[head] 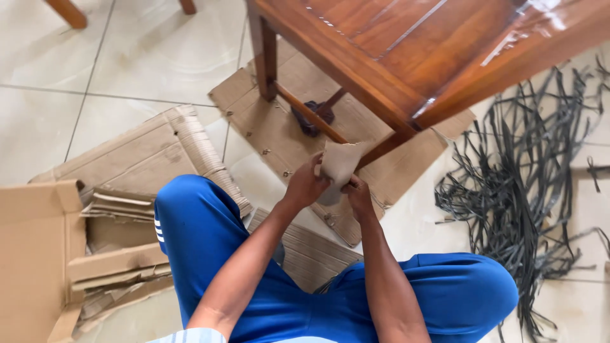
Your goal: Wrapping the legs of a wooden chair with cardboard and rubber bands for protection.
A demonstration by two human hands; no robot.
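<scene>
Hands (330, 187) round cardboard piece (340, 162) — fingertips hidden (table leg (381, 147) behind)

A home floor used as a makeshift craft spot.
Pale floor tiles (127, 57), wooden table (406, 44) at twelve o'clock, flattened cardboard (127, 159) at nine, black strapping strips (521, 184) at three.

The paper piece (340, 162) pinched by both hands is matt tan, slightly creased. The wooden surface (406, 44) above is reddish-brown, varnished and glossy, with bright glare streaks. Flattened cardboard (136, 155) on the floor is dull brown, with rough corrugated ridges at torn edges. The floor tiles (133, 57) are pale, smooth and faintly shiny. The tangled straps (521, 184) look dark, flat and plastic. The trousers (203, 235) are smooth blue cloth.
</scene>
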